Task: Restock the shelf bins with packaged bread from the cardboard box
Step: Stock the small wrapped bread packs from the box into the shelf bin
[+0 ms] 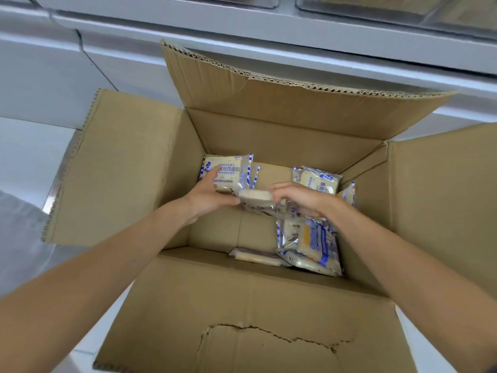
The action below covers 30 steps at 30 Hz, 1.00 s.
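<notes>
An open cardboard box (139,170) fills the view, with several blue-and-white packets of bread on its bottom. My left hand (208,196) reaches in and holds a packet (228,170) at the far left of the box. My right hand (298,197) grips another packet (255,199) seen edge-on in the middle. More packets lie at the far right (318,181), the near right (309,243), and one flat against the near wall (255,257).
The box's four flaps stand open; the near flap (255,332) has a torn patch. Behind the box runs a white shelf unit (242,30), with clear bins (403,6) along the top edge of the view. A pale floor shows at the left.
</notes>
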{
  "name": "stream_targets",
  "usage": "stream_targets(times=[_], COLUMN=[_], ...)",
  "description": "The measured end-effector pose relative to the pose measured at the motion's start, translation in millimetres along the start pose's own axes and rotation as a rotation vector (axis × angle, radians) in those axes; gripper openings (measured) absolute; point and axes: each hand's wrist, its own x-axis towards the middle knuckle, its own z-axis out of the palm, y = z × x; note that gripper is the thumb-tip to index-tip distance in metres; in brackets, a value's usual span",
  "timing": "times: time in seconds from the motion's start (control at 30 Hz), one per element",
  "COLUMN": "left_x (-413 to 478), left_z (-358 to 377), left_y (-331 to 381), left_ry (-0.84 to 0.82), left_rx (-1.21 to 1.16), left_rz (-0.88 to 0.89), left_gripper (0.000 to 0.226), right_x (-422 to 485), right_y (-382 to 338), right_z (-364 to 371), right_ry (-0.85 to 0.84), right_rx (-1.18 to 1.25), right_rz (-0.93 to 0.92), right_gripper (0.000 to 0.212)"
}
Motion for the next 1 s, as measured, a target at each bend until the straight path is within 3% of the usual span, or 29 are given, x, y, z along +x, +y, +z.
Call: stream_targets(times=[0.03,0.1,0.13,0.23,0.37,0.43,0.5,0.63,0.7,0.8,0.87,0.93,1.0], left_x=[2.2,5.8,4.6,-4.4,-20.2,-22.0,-25.8,-25.3,-24.4,-22.3,-19.2,-15.7,-15.7], left_z=[2.9,10.6,14.5,19.1,7.6,-3.5,-15.0,-22.6,-20.4,-18.5,-20.2,-20.2,-17.9], left_y=[3.4,10.2,14.4,25.2,31.1,24.3,15.3,-1.3,-5.6,-7.4,-9.0,-7.3,-0.6], left_ry=[-0.059,-0.068,-0.016,0.067,-0.074,-0.019,0.044,0.061,0.07,0.091,0.121,0.1,0.03], left_rx=[0.029,0.039,0.031,-0.057,-0.035,-0.076,-0.118,-0.164,-0.162,-0.151,-0.118,-0.105,-0.069], left_rz=[0.02,0.05,0.076,0.141,0.082,0.1,0.127,0.105,0.09,0.088,0.096,0.09,0.067], left_gripper=[0.093,0.058,0.038,0.019,0.019,0.015,0.021,0.033,0.03,0.025,0.027,0.029,0.035], right_x=[-13.2,-30.1,-33.1,-30.2,-29.4,-27.7,-24.3,4.1,24.7,39.2,28.0,14.3,3.4], right_y=[-9.3,-21.4,-23.8,-24.2,-17.2,-6.7,8.1,47.3,60.0,53.8,30.9,9.4,-8.1], right_z=[-7.2,-18.4,-22.1,-27.8,-22.1,-15.7,-3.3,51.1,73.4,62.4,37.3,14.7,0.6], right_ry=[-0.09,-0.18,-0.166,0.044,0.152,0.188,0.202,-0.188,-0.266,-0.112,0.001,0.02,0.015], right_rx=[0.083,0.169,0.152,-0.037,0.05,0.164,-0.006,-0.475,-0.576,-0.506,-0.349,-0.193,-0.171], right_rz=[0.003,-0.028,-0.055,-0.147,-0.22,-0.231,-0.175,0.012,0.013,-0.092,-0.127,-0.163,-0.197], right_gripper=[0.034,0.026,0.021,0.029,0.04,0.059,0.064,0.063,0.047,0.01,0.016,0.025,0.02])
